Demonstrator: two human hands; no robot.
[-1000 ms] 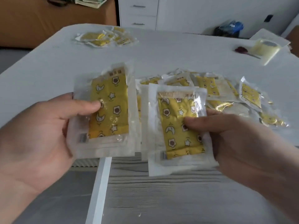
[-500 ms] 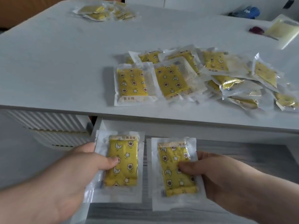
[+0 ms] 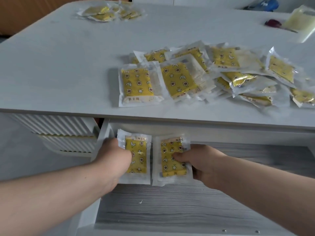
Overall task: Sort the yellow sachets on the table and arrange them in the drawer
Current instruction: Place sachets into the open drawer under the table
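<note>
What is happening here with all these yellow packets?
A person is putting yellow sachets into an open drawer under the table. The left hand holds one sachet, the right hand another sachet, side by side over the drawer's back end. A large pile and a small pile wait on the table.

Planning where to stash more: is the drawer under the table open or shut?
Open. The drawer is pulled out below the table edge, its grey floor showing.

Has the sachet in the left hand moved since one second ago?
Yes. The left-hand sachet went down from above the table edge into the drawer.
</note>
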